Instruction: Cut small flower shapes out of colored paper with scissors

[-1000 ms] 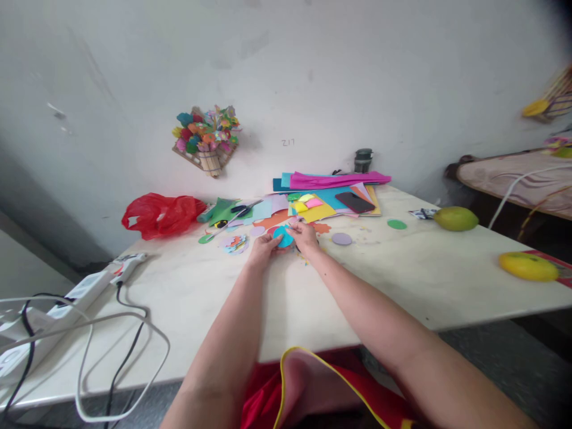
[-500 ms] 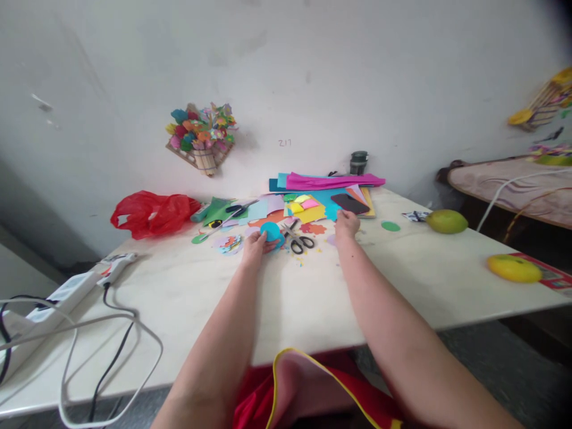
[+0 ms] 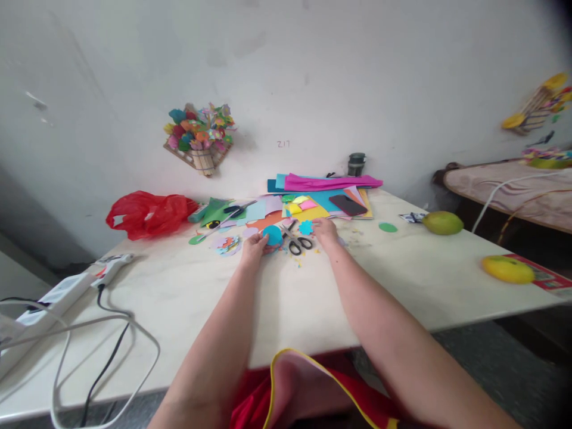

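Observation:
Between its fingers and thumb my left hand (image 3: pixel 254 246) holds a round blue paper disc (image 3: pixel 272 235) near the middle of the table. My right hand (image 3: pixel 325 230) pinches a small blue flower-shaped paper cutout (image 3: pixel 305 227) by its right edge. Below and between them lie scissors with black handles (image 3: pixel 295 243), blades pointing away, among tiny paper scraps. To the left of my left hand is a pale round paper heaped with coloured paper bits (image 3: pixel 229 245). Yellow paper (image 3: pixel 312 213) with small bright packets on it lies behind the hands.
A dark phone (image 3: pixel 347 205) rests on coloured sheets at the back. A second pair of scissors (image 3: pixel 236 210) and a red plastic bag (image 3: pixel 147 213) are back left. Left holds a power strip (image 3: pixel 67 292) with loose cables; right, two yellowish fruits (image 3: pixel 442 223). A green paper oval (image 3: pixel 388 227) lies nearby.
My right hand has moved left, carrying the blue flower cutout from near the phone to beside the scissors. My left hand still holds the blue disc. The view has shifted slightly.

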`<state>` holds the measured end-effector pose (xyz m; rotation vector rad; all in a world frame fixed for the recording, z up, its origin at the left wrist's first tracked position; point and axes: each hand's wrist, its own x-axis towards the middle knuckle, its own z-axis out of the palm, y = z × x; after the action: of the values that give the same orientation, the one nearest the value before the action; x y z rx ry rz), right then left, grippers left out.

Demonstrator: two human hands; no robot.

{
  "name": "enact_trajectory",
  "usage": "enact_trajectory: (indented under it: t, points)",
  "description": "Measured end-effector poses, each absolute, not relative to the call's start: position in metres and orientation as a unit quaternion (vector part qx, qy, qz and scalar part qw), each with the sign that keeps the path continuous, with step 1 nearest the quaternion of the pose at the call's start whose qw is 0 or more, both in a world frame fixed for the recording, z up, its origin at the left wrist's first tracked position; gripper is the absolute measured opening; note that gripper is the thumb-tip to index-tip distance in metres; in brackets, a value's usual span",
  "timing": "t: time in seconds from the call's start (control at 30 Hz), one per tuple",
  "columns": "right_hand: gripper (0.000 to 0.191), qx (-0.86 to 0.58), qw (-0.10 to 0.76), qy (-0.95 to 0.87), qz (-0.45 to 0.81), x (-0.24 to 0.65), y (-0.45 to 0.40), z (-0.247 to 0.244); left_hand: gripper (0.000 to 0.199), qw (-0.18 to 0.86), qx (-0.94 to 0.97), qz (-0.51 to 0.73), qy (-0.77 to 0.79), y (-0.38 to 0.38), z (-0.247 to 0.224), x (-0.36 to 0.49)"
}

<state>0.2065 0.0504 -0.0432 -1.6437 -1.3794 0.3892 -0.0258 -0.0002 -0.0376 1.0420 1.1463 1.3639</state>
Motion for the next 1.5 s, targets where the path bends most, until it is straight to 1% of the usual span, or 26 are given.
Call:
enact_trajectory:
  t: [0.07, 0.2, 0.33, 0.43, 0.53, 0.77, 0.87, 0.97, 1.17, 1.37, 1.43, 1.5]
  points:
    - [0.036, -0.687, 0.442, -0.553, 0.161, 0.207, 0.046, -0.038, 0.026, 0.51, 0.43, 0.568, 0.481, 0.0, -0.038, -0.025]
    - [0.045, -0.772, 0.324, -0.533, 0.123, 0.215, 0.034, -0.026, 0.028, 0.507, 0.43, 0.565, 0.488, 0.0, -0.037, -0.025]
    - [0.044, -0.786, 0.219, -0.573, 0.073, 0.217, 0.029, -0.022, 0.027, 0.508, 0.43, 0.562, 0.491, 0.0, -0.037, -0.025]
    - [0.052, -0.779, 0.183, -0.598, 0.051, 0.214, 0.03, -0.023, 0.026, 0.504, 0.429, 0.561, 0.497, 0.0, -0.038, -0.025]
    - [0.052, -0.784, 0.179, -0.592, 0.053, 0.212, 0.033, -0.024, 0.025, 0.501, 0.434, 0.56, 0.496, 0.0, -0.038, -0.026]
    - [0.041, -0.782, 0.179, -0.594, 0.061, 0.213, 0.034, -0.025, 0.025, 0.505, 0.444, 0.558, 0.486, -0.001, -0.039, -0.027]
    - [0.044, -0.774, 0.169, -0.607, 0.054, 0.213, 0.033, -0.027, 0.025, 0.508, 0.451, 0.552, 0.484, -0.002, -0.038, -0.025]
    - [0.048, -0.761, 0.159, -0.627, 0.047, 0.212, 0.031, -0.028, 0.018, 0.51, 0.446, 0.552, 0.486, -0.003, -0.036, -0.024]
    - [0.042, -0.761, 0.156, -0.627, 0.057, 0.212, 0.031, -0.027, 0.013, 0.51, 0.439, 0.549, 0.496, -0.007, -0.031, -0.021]
    - [0.041, -0.76, 0.189, -0.62, 0.041, 0.212, 0.027, -0.028, 0.009, 0.512, 0.436, 0.556, 0.489, -0.007, -0.031, -0.022]
    - [0.04, -0.756, 0.224, -0.615, 0.029, 0.209, 0.025, -0.024, 0.011, 0.511, 0.434, 0.563, 0.483, -0.006, -0.032, -0.023]
    - [0.038, -0.736, 0.276, -0.618, 0.014, 0.203, 0.024, -0.019, 0.016, 0.507, 0.433, 0.572, 0.477, -0.005, -0.034, -0.024]
